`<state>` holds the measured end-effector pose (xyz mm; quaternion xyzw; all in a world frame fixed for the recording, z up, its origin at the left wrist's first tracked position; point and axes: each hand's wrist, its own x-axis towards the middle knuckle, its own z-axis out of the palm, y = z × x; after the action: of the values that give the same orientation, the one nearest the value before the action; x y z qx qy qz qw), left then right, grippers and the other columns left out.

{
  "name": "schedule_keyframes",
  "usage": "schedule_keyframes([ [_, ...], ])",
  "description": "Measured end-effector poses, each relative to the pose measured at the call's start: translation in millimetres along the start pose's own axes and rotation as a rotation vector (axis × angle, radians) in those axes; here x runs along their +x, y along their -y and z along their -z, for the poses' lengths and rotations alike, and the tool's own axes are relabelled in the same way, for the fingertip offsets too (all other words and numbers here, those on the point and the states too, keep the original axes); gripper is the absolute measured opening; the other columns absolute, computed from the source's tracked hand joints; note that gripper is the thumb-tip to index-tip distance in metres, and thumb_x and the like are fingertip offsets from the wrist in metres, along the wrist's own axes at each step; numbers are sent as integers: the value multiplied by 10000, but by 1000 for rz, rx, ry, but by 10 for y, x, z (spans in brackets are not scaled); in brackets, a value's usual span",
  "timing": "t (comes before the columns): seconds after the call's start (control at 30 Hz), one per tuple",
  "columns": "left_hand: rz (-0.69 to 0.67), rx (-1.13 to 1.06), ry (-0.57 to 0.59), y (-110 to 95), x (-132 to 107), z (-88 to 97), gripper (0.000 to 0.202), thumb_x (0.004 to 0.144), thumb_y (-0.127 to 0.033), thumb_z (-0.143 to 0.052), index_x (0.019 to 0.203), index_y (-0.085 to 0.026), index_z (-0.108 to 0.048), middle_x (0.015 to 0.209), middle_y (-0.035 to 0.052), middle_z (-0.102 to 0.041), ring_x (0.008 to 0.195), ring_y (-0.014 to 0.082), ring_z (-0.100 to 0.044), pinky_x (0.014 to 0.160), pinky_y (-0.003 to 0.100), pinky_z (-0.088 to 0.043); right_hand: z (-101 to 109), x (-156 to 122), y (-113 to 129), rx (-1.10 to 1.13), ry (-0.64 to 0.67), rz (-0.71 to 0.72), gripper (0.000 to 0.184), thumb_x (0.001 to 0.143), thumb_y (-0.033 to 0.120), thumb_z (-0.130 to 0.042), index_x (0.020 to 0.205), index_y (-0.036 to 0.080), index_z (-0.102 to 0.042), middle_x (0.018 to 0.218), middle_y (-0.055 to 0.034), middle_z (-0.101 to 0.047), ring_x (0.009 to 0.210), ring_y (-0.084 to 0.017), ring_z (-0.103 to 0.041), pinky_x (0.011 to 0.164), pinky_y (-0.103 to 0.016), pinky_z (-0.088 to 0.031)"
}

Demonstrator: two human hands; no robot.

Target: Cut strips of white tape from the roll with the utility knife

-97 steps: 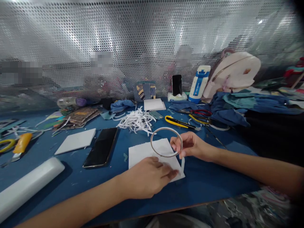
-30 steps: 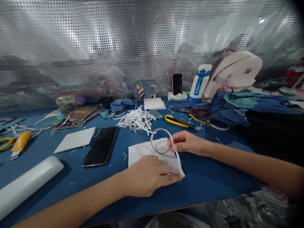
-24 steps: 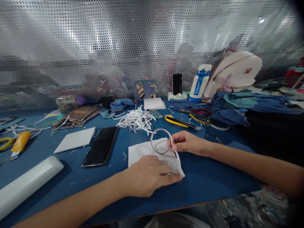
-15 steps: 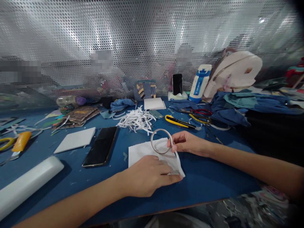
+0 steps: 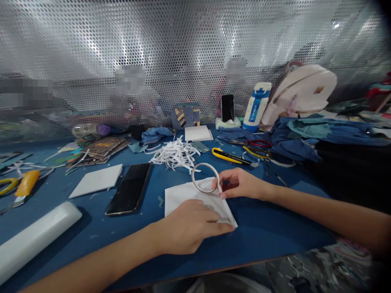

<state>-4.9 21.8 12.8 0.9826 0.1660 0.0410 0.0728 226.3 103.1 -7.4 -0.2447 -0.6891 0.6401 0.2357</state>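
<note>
Watching remotely, I judged the paper [image 5: 180,193] could skew if the tape [image 5: 193,179], pinched in the right hand [image 5: 238,184], snagged it while the left hand [image 5: 189,227], spread atop it, pressed too lightly.

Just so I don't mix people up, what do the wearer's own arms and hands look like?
The left hand and right hand are both ungloved, with no ring visible. The left forearm and right forearm are bare as far as they show: no sleeve, watch or bracelet.

A flat blue surface [image 5: 275,232] carries a thin white sheet [image 5: 179,195] and a black rectangular phone [image 5: 130,189]. Curled white strips [image 5: 176,154] lie heaped beyond.
</note>
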Motion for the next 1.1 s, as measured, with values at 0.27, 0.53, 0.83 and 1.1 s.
schedule_keyframes([
  [0.27,16,12,24,-15,16,25,548,850,-80,-508,1372,-247,-518,926,9,-680,723,203,-558,658,335,-367,-23,-19,-18,-111,14,35,302,770,308,-819,982,150,-675,947,-45,-678,865,-156,-642,866,-305,-518],
  [0.53,22,24,42,-18,10,19,560,855,-77,-501,1386,-256,-491,908,5,-660,726,203,-547,653,343,-363,-41,-32,-17,-179,14,66,288,795,315,-796,993,153,-662,972,-54,-668,876,-163,-629,857,-306,-514],
  [0.83,42,15,82,-17,12,29,568,860,-100,-496,1403,-268,-483,900,1,-648,721,214,-520,665,355,-353,-42,-35,-31,-213,16,77,233,822,282,-771,982,153,-661,1007,-54,-658,876,-155,-617,856,-304,-515],
  [1.1,41,17,69,-18,13,19,571,857,-94,-498,1400,-269,-493,910,-8,-640,732,216,-506,672,358,-346,-52,-39,-23,-215,17,82,211,829,260,-761,980,155,-659,1018,-58,-658,896,-163,-622,861,-307,-513],
])
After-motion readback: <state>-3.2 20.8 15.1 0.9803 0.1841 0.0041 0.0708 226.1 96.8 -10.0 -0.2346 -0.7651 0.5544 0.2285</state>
